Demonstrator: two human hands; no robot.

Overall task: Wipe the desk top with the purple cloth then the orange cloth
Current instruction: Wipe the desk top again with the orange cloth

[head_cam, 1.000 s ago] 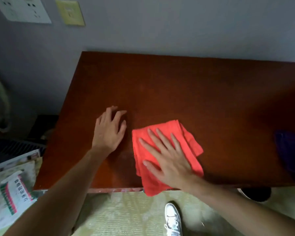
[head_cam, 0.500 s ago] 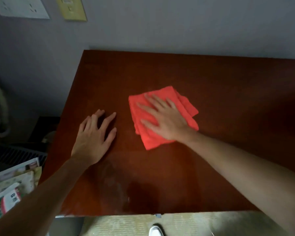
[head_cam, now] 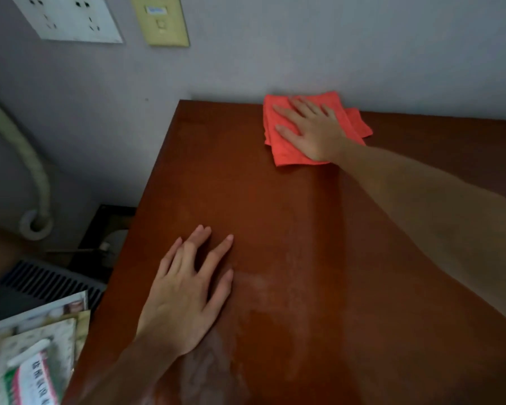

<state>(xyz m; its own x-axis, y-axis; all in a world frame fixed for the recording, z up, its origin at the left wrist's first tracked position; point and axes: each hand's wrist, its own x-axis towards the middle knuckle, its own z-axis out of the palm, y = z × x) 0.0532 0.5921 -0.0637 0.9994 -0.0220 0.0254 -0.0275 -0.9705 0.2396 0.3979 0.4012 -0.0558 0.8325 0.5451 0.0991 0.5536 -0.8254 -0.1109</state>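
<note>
The folded orange cloth [head_cam: 287, 150] lies at the far edge of the dark red-brown desk top [head_cam: 289, 223], touching the wall. My right hand [head_cam: 310, 127] presses flat on the orange cloth with fingers spread, arm stretched across the desk. Near the desk's left front, my left hand [head_cam: 187, 290] rests palm down on the bare wood, fingers apart, holding nothing. The purple cloth is out of view.
A grey wall with a white socket plate [head_cam: 67, 19] and a yellowish switch plate [head_cam: 161, 21] rises behind the desk. Left of the desk are a pale hose [head_cam: 32, 176], a dark vented unit [head_cam: 44, 282] and printed papers [head_cam: 35, 355] on the floor.
My right hand has slid the orange cloth from the desk's front edge away to the far edge by the wall. My left hand stayed flat on the desk. The purple cloth left the view.
</note>
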